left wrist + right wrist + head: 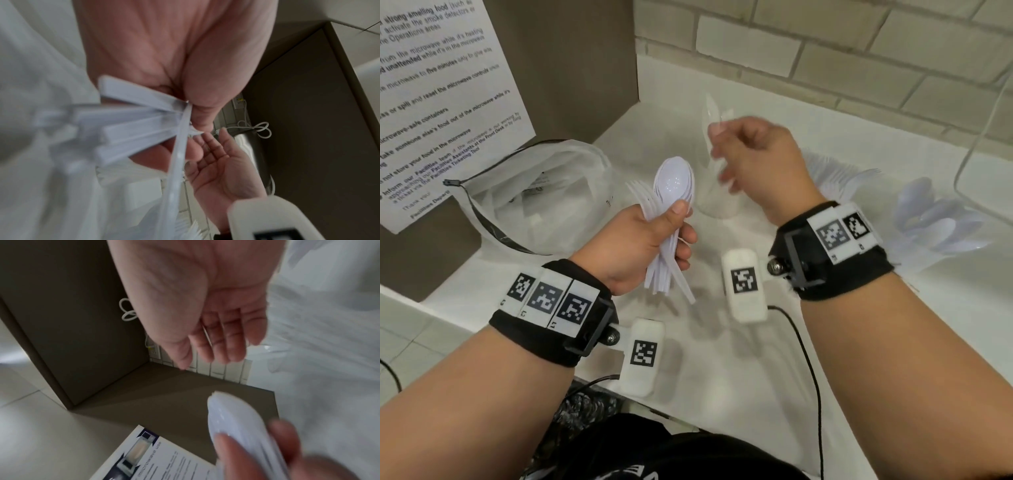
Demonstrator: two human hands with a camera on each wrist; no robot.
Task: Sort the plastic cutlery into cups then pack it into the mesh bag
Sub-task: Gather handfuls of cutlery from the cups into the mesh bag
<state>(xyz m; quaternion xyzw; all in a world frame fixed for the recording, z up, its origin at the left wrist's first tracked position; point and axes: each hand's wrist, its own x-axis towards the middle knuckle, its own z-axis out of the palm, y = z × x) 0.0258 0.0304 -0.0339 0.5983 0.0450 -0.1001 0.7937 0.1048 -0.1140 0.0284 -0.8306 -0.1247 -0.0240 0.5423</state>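
Note:
My left hand (681, 226) grips a bundle of white plastic spoons and forks (674, 181) by the handles, bowls pointing up. The left wrist view shows the handles (133, 126) fanning out of the fist. Behind the bundle stands a clear cup (717, 202) with clear knives (713, 113) sticking up out of it. My right hand (722, 150) hovers, blurred, at the cup's rim beside the knives; its fingers (222, 344) are loose and nearly straight and the palm holds nothing. The open white mesh bag (534, 192) with a black zipper lies to the left.
Loose white forks (842, 174) and a pile of spoons (935, 212) lie on the white counter (722, 394) to the right. A clear bin (983, 137) stands at the far right. A brown cabinet side with a printed notice (441, 102) borders the left.

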